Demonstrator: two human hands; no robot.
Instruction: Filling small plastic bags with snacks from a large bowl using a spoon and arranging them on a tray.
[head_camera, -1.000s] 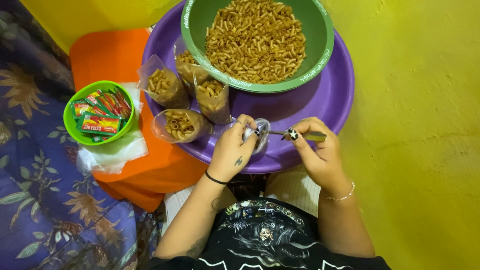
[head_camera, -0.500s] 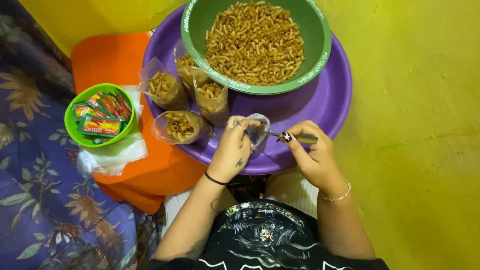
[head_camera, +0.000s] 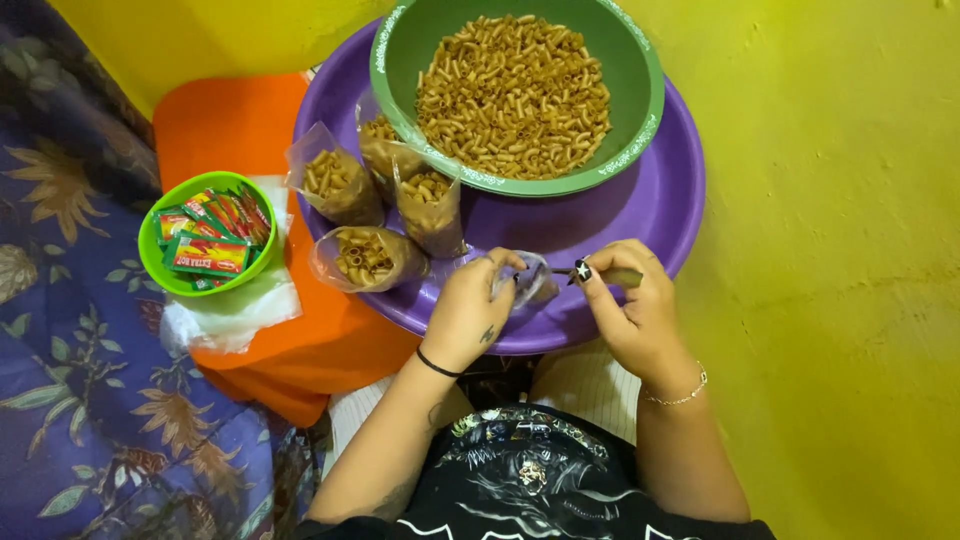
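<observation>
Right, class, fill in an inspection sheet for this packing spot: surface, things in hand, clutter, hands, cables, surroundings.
Surface: purple basin on an orange stool.
Things in hand: small clear bag, pinched by the left hand; thin metal tool in the right hand, its tip at the bag.
Clutter: green bowl of fried macaroni; four filled bags beside it; small green bowl of red-and-green sachets on spare clear plastic.
Hands: both bare, closed on their things.
Cables: nothing seen.
Surroundings: yellow floor; floral purple cloth.
</observation>
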